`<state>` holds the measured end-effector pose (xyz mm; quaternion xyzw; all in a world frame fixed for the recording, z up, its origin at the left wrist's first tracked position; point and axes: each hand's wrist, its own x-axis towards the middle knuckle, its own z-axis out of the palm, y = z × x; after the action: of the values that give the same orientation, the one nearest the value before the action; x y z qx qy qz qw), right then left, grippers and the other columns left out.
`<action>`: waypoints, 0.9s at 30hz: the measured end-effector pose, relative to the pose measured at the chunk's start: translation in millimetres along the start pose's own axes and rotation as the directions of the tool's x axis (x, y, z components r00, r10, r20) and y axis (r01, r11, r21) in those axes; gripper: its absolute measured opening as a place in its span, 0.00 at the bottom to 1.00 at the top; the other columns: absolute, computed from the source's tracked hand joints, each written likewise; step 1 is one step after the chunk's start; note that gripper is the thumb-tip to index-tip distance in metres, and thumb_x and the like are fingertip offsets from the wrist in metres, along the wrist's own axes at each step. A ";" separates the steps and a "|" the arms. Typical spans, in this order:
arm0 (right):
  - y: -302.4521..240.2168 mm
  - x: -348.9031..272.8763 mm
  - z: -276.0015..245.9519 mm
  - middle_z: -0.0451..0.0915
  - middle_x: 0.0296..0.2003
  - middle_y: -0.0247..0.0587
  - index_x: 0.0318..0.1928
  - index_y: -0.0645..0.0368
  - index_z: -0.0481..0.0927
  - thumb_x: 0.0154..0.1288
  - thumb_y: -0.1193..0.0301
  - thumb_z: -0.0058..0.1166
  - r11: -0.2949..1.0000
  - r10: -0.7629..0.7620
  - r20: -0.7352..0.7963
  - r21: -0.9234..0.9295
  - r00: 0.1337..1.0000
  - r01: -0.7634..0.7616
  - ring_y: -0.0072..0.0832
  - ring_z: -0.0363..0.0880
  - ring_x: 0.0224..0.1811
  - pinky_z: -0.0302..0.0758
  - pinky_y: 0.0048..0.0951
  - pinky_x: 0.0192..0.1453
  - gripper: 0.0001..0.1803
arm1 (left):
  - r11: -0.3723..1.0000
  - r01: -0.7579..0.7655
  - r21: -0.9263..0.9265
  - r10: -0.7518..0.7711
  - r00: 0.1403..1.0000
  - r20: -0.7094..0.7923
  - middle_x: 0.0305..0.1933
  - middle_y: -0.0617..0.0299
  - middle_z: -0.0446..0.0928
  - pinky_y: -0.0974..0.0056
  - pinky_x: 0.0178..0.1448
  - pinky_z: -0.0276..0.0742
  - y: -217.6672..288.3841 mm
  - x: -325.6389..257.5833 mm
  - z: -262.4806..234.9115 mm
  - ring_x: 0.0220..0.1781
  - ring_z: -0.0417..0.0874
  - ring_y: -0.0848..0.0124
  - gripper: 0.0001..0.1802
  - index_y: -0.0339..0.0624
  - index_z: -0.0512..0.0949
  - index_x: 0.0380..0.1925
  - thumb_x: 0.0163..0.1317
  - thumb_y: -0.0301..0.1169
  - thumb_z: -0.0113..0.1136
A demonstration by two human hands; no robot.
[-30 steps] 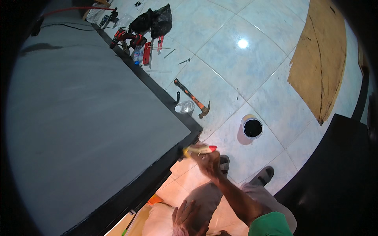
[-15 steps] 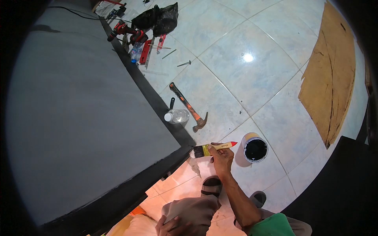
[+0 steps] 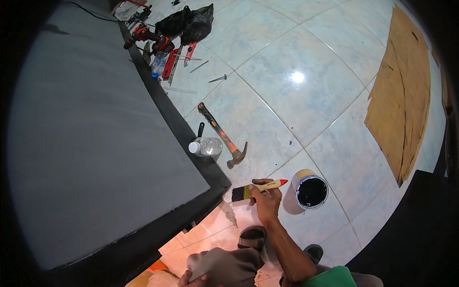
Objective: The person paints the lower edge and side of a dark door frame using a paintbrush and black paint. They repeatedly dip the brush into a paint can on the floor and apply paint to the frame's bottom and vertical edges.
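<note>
Gripping a flat yellow-handled, red-tipped paintbrush (image 3: pixel 256 189) in the right hand (image 3: pixel 267 201) beside the grey panel's black-painted corner (image 3: pixel 217 184), near the open tin of black paint (image 3: pixel 311 190), left hand (image 3: pixel 191 277) resting loosely on the knee.

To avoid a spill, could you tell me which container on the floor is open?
The paint can by the right hand: lidless; the bottle is capped.
</note>
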<state>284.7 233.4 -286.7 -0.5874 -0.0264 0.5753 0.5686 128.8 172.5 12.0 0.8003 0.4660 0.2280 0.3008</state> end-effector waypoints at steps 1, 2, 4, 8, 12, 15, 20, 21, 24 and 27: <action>-4.0 -3.5 -1.9 0.85 0.36 0.49 0.50 0.70 0.78 0.67 0.75 0.67 0.998 -0.026 0.032 0.060 0.999 0.024 0.26 0.84 0.27 0.81 0.24 0.28 0.16 | 1.000 -0.001 -0.003 0.001 1.000 -0.002 0.55 0.49 0.80 0.39 0.71 0.68 -2.4 -0.7 2.4 0.64 0.78 0.45 0.27 0.39 0.81 0.53 0.56 0.42 0.67; -9.8 -7.4 -1.3 0.85 0.38 0.50 0.49 0.70 0.78 0.67 0.75 0.67 0.998 0.007 0.022 0.064 1.000 -0.008 0.28 0.85 0.30 0.84 0.26 0.30 0.15 | 1.000 -0.001 -0.003 0.001 1.000 -0.005 0.55 0.49 0.80 0.39 0.71 0.69 -3.3 -1.0 4.5 0.64 0.78 0.45 0.27 0.39 0.81 0.53 0.56 0.42 0.67; -17.9 -11.8 -1.1 0.84 0.41 0.51 0.47 0.69 0.76 0.67 0.75 0.67 0.995 0.069 -0.002 0.074 0.998 -0.068 0.31 0.87 0.36 0.89 0.29 0.35 0.15 | 1.000 -0.005 -0.013 0.005 1.000 -0.008 0.54 0.50 0.80 0.40 0.70 0.69 -9.4 2.2 12.9 0.63 0.78 0.46 0.26 0.39 0.81 0.52 0.56 0.42 0.67; 13.9 -8.1 -10.0 0.84 0.49 0.58 0.48 0.73 0.74 0.70 0.73 0.66 0.959 0.013 0.074 0.282 0.997 -0.034 0.37 0.88 0.43 0.90 0.34 0.47 0.17 | 1.000 -0.007 -0.024 0.007 1.000 -0.022 0.52 0.50 0.81 0.40 0.70 0.70 -15.3 3.3 25.6 0.62 0.79 0.47 0.25 0.39 0.82 0.50 0.55 0.41 0.67; 39.7 -3.3 -16.1 0.82 0.52 0.59 0.48 0.70 0.74 0.70 0.74 0.65 0.911 0.063 0.130 0.397 0.990 -0.110 0.38 0.87 0.47 0.87 0.36 0.52 0.15 | 0.998 -0.026 -0.048 0.025 0.999 -0.032 0.51 0.51 0.81 0.41 0.69 0.70 -25.7 13.6 35.7 0.61 0.79 0.47 0.24 0.40 0.82 0.49 0.55 0.41 0.68; 52.8 -9.9 -7.0 0.83 0.52 0.59 0.47 0.67 0.75 0.70 0.76 0.64 0.886 0.055 0.192 0.443 0.980 -0.136 0.38 0.86 0.49 0.87 0.36 0.54 0.12 | 0.999 -0.030 -0.041 0.028 0.999 -0.044 0.50 0.52 0.81 0.41 0.69 0.71 -24.5 14.4 43.7 0.60 0.80 0.48 0.23 0.40 0.83 0.48 0.55 0.41 0.68; 72.0 -4.1 0.3 0.84 0.52 0.61 0.45 0.72 0.77 0.69 0.74 0.67 0.947 0.103 0.176 0.283 0.979 -0.151 0.35 0.87 0.44 0.86 0.35 0.53 0.14 | 0.998 -0.036 -0.053 0.034 0.998 -0.046 0.48 0.53 0.82 0.42 0.68 0.71 -28.7 18.6 48.5 0.59 0.81 0.49 0.22 0.40 0.83 0.46 0.55 0.41 0.68; 73.2 0.5 -1.0 0.84 0.51 0.60 0.45 0.72 0.78 0.69 0.74 0.66 0.951 0.123 0.137 0.266 0.983 -0.156 0.35 0.87 0.44 0.86 0.35 0.53 0.14 | 0.998 -0.037 -0.054 0.035 0.998 -0.044 0.47 0.54 0.82 0.42 0.68 0.72 -29.6 18.7 48.8 0.59 0.81 0.49 0.21 0.40 0.83 0.45 0.54 0.41 0.68; 69.2 4.4 -4.8 0.85 0.49 0.58 0.45 0.72 0.78 0.69 0.73 0.66 0.945 0.130 0.109 0.287 0.986 -0.156 0.33 0.87 0.42 0.85 0.34 0.52 0.14 | 0.998 -0.040 -0.057 0.038 0.999 -0.036 0.46 0.54 0.82 0.42 0.68 0.72 -30.1 19.0 49.4 0.58 0.81 0.50 0.20 0.41 0.84 0.44 0.54 0.41 0.68; 68.0 5.7 -1.6 0.85 0.50 0.58 0.44 0.72 0.78 0.69 0.73 0.66 0.939 0.117 0.144 0.307 0.983 -0.157 0.33 0.87 0.42 0.85 0.34 0.51 0.13 | 0.997 -0.047 -0.059 0.045 0.998 -0.033 0.45 0.55 0.82 0.43 0.67 0.72 -31.2 20.9 50.0 0.57 0.82 0.50 0.20 0.41 0.84 0.43 0.54 0.40 0.68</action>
<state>245.4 212.4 -338.4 -0.4521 0.0721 0.6456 0.6112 151.7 189.5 -43.7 0.7976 0.4451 0.2614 0.3120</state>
